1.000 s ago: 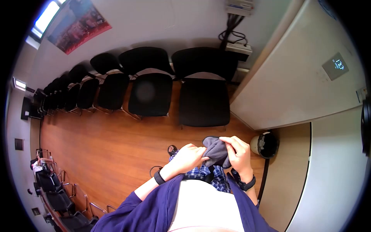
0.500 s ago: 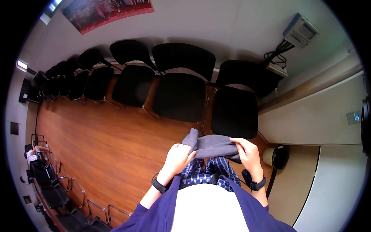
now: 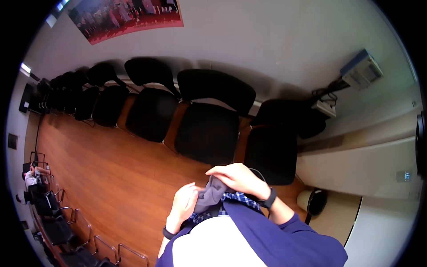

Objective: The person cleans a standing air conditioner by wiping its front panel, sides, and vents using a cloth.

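A grey cloth [image 3: 210, 195], bunched and folded, hangs in front of my body; its exact kind does not show. My left hand [image 3: 183, 202] pinches its left side, thumb and fingers together at the edge. From above and the right, my right hand [image 3: 239, 178] reaches over and grips the upper end, its fingertips partly hiding the fabric. Both wrists wear dark bands. Below the cloth, blue plaid fabric [image 3: 240, 198] covers my legs, next to my open blue jacket [image 3: 284, 236] and white shirt.
Black chairs [image 3: 207, 133] line the wall ahead, and more chairs [image 3: 58, 229] stand at the left, where a person [image 3: 31, 178] sits. A bin [image 3: 316, 202] stands at the right beside a pale cabinet [image 3: 356, 164]. A box with cables [image 3: 361, 70] hangs on the wall.
The cloth was stretched sideways between both hands; now it is bunched and more upright. My right hand has moved left and up over its top, and my left hand has shifted left and down.
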`<state>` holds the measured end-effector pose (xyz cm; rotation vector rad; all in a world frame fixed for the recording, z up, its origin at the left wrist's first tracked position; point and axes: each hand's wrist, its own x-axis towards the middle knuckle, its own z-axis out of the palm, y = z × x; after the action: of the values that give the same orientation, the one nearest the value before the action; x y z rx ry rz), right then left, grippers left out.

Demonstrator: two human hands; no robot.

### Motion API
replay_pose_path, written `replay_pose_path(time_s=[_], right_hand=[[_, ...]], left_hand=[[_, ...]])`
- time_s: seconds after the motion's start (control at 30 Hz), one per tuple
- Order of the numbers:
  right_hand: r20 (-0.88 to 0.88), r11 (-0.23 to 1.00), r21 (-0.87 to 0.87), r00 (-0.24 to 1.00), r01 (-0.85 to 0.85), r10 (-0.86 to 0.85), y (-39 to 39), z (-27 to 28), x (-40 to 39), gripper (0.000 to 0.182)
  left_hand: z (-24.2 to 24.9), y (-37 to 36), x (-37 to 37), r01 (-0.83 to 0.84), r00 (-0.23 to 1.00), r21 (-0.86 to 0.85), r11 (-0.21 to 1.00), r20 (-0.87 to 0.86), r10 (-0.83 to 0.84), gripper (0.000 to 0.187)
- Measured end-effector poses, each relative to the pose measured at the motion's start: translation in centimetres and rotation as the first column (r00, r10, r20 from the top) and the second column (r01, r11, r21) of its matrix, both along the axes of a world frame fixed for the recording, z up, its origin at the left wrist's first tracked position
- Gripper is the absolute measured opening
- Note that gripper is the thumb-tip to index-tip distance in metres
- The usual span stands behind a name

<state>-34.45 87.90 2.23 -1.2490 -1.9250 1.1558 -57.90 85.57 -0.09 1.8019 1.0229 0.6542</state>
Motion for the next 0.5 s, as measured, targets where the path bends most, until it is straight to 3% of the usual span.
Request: replay_pose_path(time_s=[0.07, 0.13, 0.23, 0.3, 0.37, 0.5], right_hand=[[0.104, 0.998, 0.067, 0.995, -0.017, 0.010, 3.3, -0.2, 0.0, 0.018], [0.067, 0.998, 0.060, 0.998, -0.007, 0.003, 5.8, 0.0, 0.7, 0.018], [0.045, 0.999, 0.039, 0.999, 0.020, -0.021, 9.6, -0.1, 2.7, 0.019], [0.081, 1.000, 0.003, 0.997, -0.001, 0.001, 11.1, 0.2, 4.5, 0.020], [-0.003, 0.997, -0.057, 0.999, 0.046, -0.046, 12.2, 2.4, 6.5, 0.022], [-0.236, 0.952, 0.028, 0.928, 0.303, -0.289, 12.2, 4.3, 11.0, 0.022]], left_hand=[[0.1, 1.9, 0.5, -0.028, 0.998, -0.014, 1.000, -0.055, 0.027, 0.025], [1.4, 4.1, 2.0, -0.063, 0.996, 0.049, 0.997, -0.056, 0.066, 0.025], [0.6, 7.6, 3.5, -0.105, 0.994, 0.008, 0.994, -0.022, 0.105, 0.026], [1.8, 9.9, 4.6, -0.068, 0.990, -0.007, 0.998, -0.121, 0.067, 0.026], [3.0, 12.2, 5.7, -0.039, 0.993, -0.006, 0.999, -0.114, 0.038, 0.025], [3.9, 16.5, 7.8, -0.081, 0.997, -0.043, 0.996, -0.020, 0.080, 0.026]])
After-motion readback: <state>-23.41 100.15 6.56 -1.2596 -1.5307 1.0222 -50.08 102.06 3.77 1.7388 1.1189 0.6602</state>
